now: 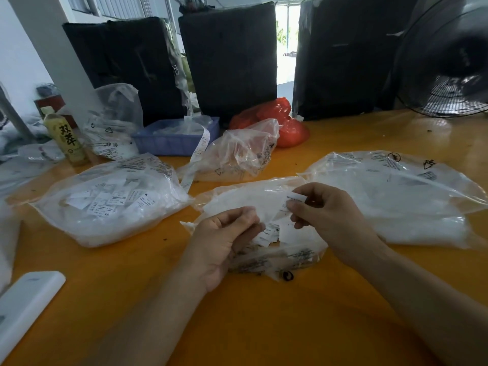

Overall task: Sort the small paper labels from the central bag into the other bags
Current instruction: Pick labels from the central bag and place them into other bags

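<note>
Both of my hands work over the central bag (253,202), which lies open on the orange table (264,326) directly in front of me; loose labels (269,232) remain visible inside it, between my wrists. My right hand (332,217) pinches one small paper label (296,198) between thumb and fingertips, holding it up above the bag mouth with its print facing me; the remaining fingers curl loosely. My left hand (224,239) has its fingers curled at the bag's near-left edge; it appears to grip the plastic or a few labels, but blur prevents a firm reading.

Progress, as judged from the layout: the left bag (111,202) already holds many labels, with size marks such as XL and XS legible through the film; the right bag (401,196) holds a white mass whose contents I cannot resolve; a further bag (243,151) lies behind the central one. The central bag is not yet emptied; sorting is therefore partway through. The pinched label awaits reading and assignment to a destination bag.
</note>
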`<state>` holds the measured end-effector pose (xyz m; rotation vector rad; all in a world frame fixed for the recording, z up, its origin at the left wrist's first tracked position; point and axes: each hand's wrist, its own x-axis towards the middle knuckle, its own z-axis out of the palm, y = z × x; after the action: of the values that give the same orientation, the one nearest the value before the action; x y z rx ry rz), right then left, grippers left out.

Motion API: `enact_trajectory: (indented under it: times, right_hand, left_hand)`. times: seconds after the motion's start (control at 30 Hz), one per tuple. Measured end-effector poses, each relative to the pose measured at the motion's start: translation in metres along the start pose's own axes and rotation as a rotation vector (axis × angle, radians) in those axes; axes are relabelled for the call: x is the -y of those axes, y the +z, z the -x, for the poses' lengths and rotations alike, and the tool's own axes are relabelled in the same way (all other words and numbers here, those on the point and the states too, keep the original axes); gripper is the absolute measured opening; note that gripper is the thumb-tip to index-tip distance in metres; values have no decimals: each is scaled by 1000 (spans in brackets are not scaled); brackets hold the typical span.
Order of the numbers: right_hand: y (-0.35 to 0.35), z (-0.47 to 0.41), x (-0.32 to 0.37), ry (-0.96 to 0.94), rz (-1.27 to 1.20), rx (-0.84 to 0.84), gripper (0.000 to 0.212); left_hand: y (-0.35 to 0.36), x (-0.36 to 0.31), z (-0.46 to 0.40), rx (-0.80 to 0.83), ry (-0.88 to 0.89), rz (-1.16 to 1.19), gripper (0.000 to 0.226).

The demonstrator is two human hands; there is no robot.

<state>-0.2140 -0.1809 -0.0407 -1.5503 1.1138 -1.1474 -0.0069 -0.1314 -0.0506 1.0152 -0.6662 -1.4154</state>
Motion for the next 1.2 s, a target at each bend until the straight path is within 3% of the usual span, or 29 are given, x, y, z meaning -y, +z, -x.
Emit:
enact_trajectory:
  times: [0.2, 0.4, 0.57, 1.2]
  right_hand:
    - [2, -1, 0, -18, -1, -15, 11]
    - [0, 0, 3, -92, -41, -62, 5]
    - [1, 4, 6, -148, -73, -42, 8]
    - [11, 9, 3, -292, 157, -51, 12]
  left_hand:
    - [-2, -3, 2, 10, 61, -43, 20]
    - [1, -3, 3, 22, 116, -66, 33]
    - [2, -1, 3, 50, 108, -55, 24]
    - [0, 2, 3, 111, 171, -248, 44]
